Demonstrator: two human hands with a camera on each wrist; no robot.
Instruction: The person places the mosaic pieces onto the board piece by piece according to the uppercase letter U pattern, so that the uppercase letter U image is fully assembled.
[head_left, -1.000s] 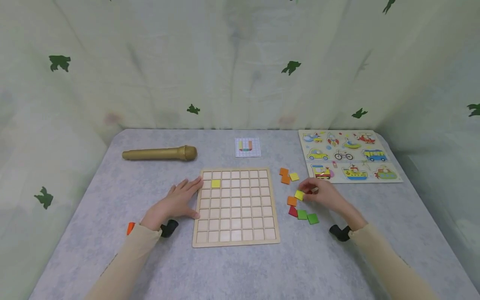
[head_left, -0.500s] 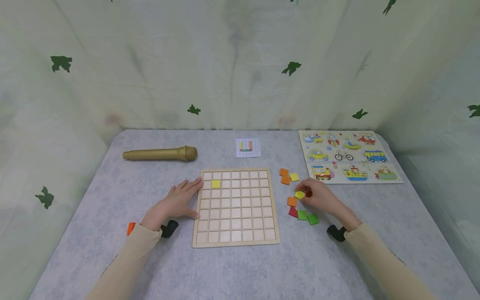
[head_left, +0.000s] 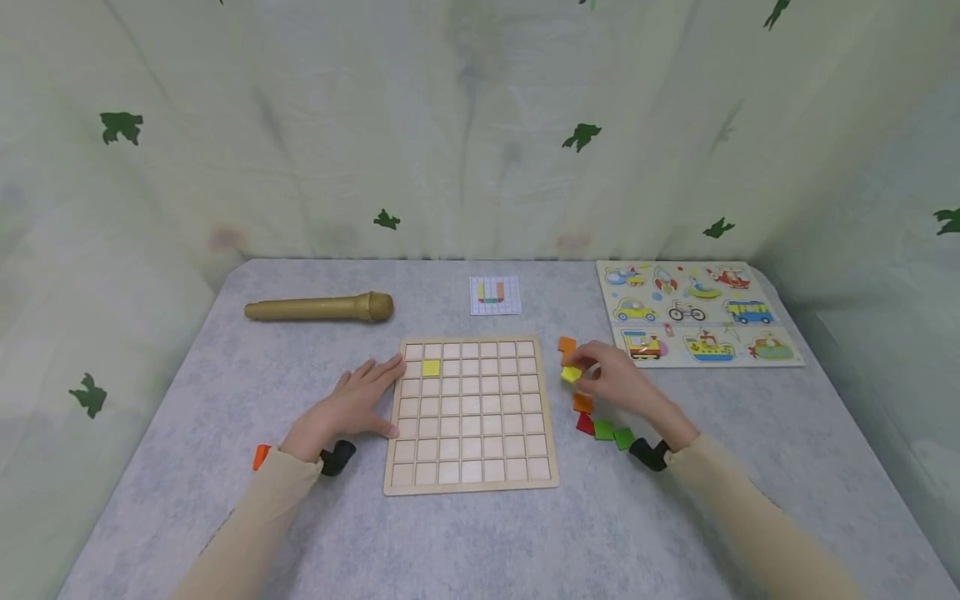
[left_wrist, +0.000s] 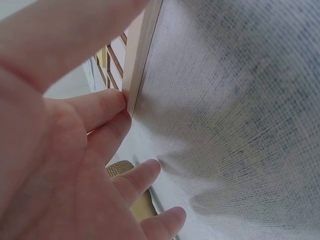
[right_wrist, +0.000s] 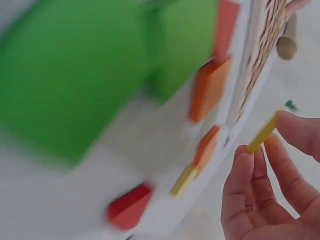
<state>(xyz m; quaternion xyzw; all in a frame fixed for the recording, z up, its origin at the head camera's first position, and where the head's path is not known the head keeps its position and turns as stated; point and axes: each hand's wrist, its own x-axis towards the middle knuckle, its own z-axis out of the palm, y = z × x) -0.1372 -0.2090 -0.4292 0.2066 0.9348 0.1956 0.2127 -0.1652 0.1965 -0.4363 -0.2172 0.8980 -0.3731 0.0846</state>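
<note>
My right hand (head_left: 621,382) pinches a yellow square tile (head_left: 571,374) between thumb and fingertips, raised over the loose tiles right of the wooden grid board (head_left: 471,425). The right wrist view shows this yellow tile (right_wrist: 262,134) held edge-on. My left hand (head_left: 347,408) lies with fingers spread at the board's left edge; in the left wrist view, fingertips touch the board's frame (left_wrist: 136,60). One yellow tile (head_left: 431,367) sits in a cell near the board's upper left. A loose yellow tile (right_wrist: 184,180) and a red tile (right_wrist: 130,206) are hidden behind my right hand in the head view.
Orange (head_left: 582,403), red (head_left: 585,423) and green tiles (head_left: 603,430) lie right of the board, more orange ones (head_left: 567,343) farther back. A pattern card (head_left: 495,296) stands behind the board, a gold microphone (head_left: 318,308) back left, a vehicle puzzle (head_left: 701,312) back right.
My right hand has lifted the yellow tile and carried it left and slightly away from me, toward the board. The left hand has stayed in place.
</note>
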